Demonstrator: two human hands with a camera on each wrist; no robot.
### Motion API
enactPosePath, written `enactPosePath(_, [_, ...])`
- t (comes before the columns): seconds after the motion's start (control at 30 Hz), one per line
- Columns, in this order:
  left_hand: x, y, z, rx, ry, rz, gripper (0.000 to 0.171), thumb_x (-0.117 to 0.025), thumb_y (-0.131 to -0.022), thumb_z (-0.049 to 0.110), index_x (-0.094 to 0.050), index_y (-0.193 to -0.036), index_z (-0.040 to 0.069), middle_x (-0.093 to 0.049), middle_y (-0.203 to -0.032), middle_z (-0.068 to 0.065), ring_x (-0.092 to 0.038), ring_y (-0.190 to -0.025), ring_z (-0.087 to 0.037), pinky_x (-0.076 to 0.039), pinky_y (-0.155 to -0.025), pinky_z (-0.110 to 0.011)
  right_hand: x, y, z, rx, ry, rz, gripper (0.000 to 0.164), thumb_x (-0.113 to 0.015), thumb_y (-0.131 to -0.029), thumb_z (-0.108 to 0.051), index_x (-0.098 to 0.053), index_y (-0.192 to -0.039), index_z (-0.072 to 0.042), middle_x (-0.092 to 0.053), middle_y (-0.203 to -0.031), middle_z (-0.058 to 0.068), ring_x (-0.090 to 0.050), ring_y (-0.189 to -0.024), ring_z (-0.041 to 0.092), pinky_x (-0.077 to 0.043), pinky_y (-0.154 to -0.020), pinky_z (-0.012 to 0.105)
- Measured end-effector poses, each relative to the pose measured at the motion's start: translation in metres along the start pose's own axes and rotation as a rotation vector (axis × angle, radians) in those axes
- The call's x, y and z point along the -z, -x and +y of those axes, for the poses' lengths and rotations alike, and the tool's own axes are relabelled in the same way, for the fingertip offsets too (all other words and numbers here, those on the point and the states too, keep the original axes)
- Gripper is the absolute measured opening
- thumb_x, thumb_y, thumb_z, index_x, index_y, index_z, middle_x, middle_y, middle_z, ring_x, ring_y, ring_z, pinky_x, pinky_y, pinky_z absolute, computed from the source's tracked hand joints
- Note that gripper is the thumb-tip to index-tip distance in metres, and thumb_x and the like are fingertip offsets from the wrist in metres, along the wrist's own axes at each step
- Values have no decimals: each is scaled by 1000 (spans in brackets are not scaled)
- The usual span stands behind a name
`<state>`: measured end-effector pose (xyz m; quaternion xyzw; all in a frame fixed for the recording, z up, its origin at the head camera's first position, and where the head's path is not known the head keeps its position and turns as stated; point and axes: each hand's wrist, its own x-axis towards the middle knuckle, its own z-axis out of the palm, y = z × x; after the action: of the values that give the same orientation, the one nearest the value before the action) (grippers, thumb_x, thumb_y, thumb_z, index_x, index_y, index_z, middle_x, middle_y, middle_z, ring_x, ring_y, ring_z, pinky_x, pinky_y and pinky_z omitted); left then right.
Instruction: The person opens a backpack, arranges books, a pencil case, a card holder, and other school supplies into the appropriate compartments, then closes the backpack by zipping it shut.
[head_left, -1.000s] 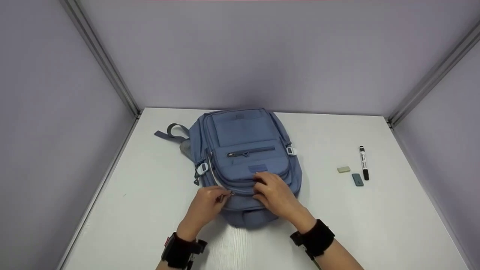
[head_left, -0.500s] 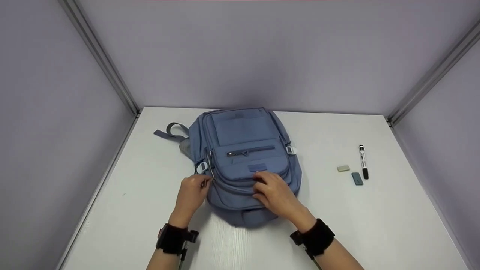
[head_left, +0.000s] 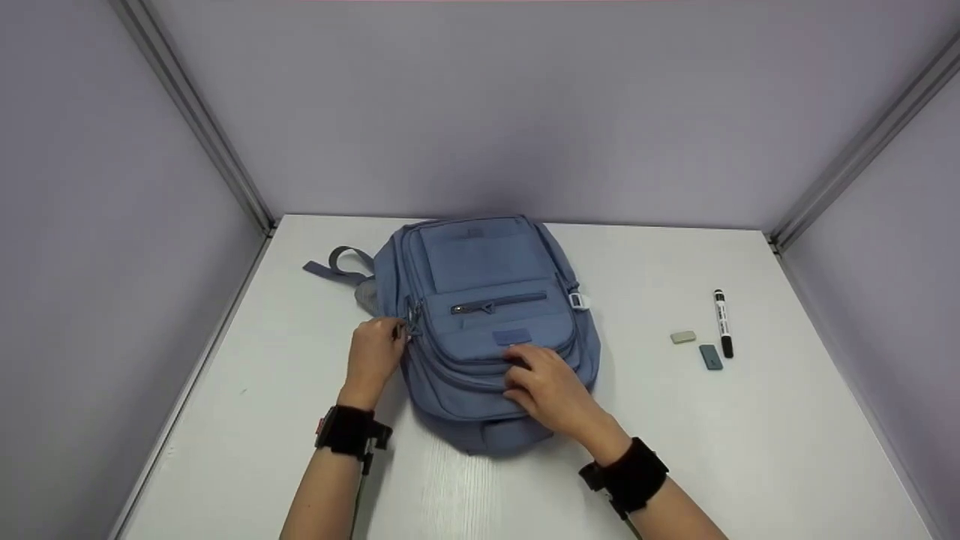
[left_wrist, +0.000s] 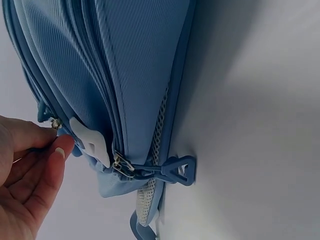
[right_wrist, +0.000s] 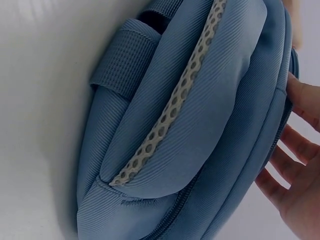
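A blue backpack (head_left: pixel 480 262) lies on the table with its zipped front facing up. My left hand (head_left: pixel 373 356) is at the bag's left side, thumb and fingertips pinching a zipper pull; in the left wrist view a metal slider (left_wrist: pixel 56 122) shows at the fingertips. Close by there are a white buckle (left_wrist: pixel 92 142) and another zipper with a triangular pull (left_wrist: pixel 179 171). My right hand (head_left: pixel 551 386) grips the bag's near front edge, thumb and fingers on either side of the seam. Its fingertips are partly hidden behind the fabric in the right wrist view (right_wrist: pixel 305 175).
To the right on the white table (head_left: pixel 637 450) lie a pale eraser (head_left: pixel 682 337), a dark teal block (head_left: pixel 710 357) and a black-and-white marker (head_left: pixel 723 322). A loose strap (head_left: pixel 337 270) sticks out at the bag's left. Grey panels (head_left: pixel 480 112) enclose the back and sides.
My left hand has moved the zipper pull from the bag's near edge up along its left side. The pale gap along that zipper has closed. My right hand has stayed in place.
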<state>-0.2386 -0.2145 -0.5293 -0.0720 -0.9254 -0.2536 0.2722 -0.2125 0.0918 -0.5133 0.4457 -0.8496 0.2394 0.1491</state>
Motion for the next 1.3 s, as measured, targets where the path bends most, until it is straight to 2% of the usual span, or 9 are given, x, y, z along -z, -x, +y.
enactPosePath(0.17, [-2, -14, -6, 33, 4, -21, 6, -70, -77, -9, -73, -81, -5, -68, -71, -16, -67, -65, -34, -53, -58, -45, 0, 0, 0, 6, 0, 2, 14, -76, -87, -22, -64, -87, -16, -58, -125, 12, -55, -119, 30, -43, -99, 48])
enactPosePath(0.37, [-6, -28, -12, 31, -27, -32, 4, -70, -76, -8, -70, -77, -4, -67, -69, -17, -65, -64, -35, -51, -59, -47, -1, 1, 1, 16, -1, 5, 14, -77, -87, -22, -64, -88, -15, -58, -125, 13, -56, -117, 30, -43, -97, 48])
enactPosePath(0.63, [-16, -38, -18, 59, -65, -28, 17, -69, -78, -7, -60, -65, 0, -62, -63, -16, -62, -57, -33, -48, -52, -48, 0, 1, 0, 15, 0, -2, 14, -76, -88, -22, -64, -88, -15, -58, -125, 13, -56, -117, 30, -43, -97, 48])
enactPosePath(0.77, [-19, -37, -17, 69, -95, -25, 9, -70, -80, -6, -65, -73, -4, -62, -67, -18, -63, -60, -36, -50, -53, -48, -1, 1, 1, 22, -14, 11, 15, -77, -87, -21, -64, -87, -14, -58, -123, 13, -56, -115, 30, -44, -95, 48])
enactPosePath(0.83, [-18, -36, -16, 94, -95, -46, 4, -70, -83, -3, -68, -80, -5, -64, -72, -19, -64, -64, -36, -51, -56, -48, -1, 1, 1, 22, -24, 15, 15, -77, -86, -20, -63, -87, -14, -58, -122, 13, -57, -114, 30, -45, -95, 49])
enactPosePath(0.93, [-13, -35, -15, 143, -91, -94, 10, -70, -85, 2, -72, -92, -5, -66, -83, -20, -65, -71, -37, -52, -62, -49, -3, 2, 1, 14, -29, 11, 16, -78, -86, -19, -63, -87, -14, -58, -122, 12, -57, -114, 29, -45, -94, 48])
enactPosePath(1.07, [-4, -34, -12, 193, -38, -92, 25, -71, -82, 7, -71, -105, -4, -67, -97, -22, -64, -88, -39, -48, -78, -55, -4, 3, 1, -6, -34, -6, 16, -77, -88, -20, -62, -88, -14, -58, -122, 11, -57, -113, 28, -46, -94, 47])
enactPosePath(1.17, [0, -31, -8, 186, 69, -84, 29, -70, -82, 6, -70, -109, -3, -66, -102, -20, -62, -96, -37, -45, -85, -54, -3, 1, 1, -21, -39, -5, 15, -74, -90, -24, -63, -92, -14, -59, -122, 10, -58, -112, 27, -46, -94, 46])
enactPosePath(1.3, [0, -27, -2, 139, 177, -149, 26, -68, -87, 5, -69, -112, -3, -66, -102, -16, -62, -96, -33, -48, -86, -48, 0, -4, 5, -36, -16, 29, 20, -72, -92, -24, -67, -107, -12, -60, -122, 11, -59, -110, 28, -48, -91, 46])
